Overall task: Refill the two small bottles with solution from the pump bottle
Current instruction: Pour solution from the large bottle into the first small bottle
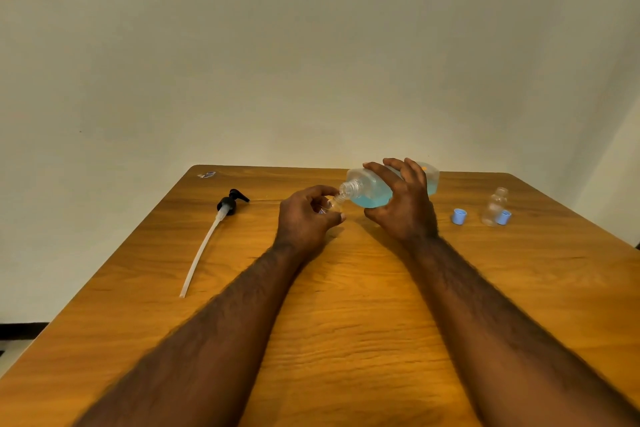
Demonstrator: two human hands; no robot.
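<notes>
My right hand (pixel 403 206) grips the large clear pump bottle (pixel 372 188), tipped on its side with blue solution pooled low and its open neck pointing left. That neck meets the mouth of a small clear bottle (pixel 333 205), which my left hand (pixel 306 218) holds between thumb and fingers just above the table; most of it is hidden by my fingers. The second small clear bottle (pixel 496 206) stands upright and uncapped at the right. Two blue caps, one (pixel 459 217) left of it and one (pixel 504 217) against it, lie on the table.
The black pump head with its long white tube (pixel 211 236) lies on the left side of the wooden table (pixel 346 322). A small wrapper scrap (pixel 207 174) sits at the far left corner. A plain wall rises behind the table's far edge.
</notes>
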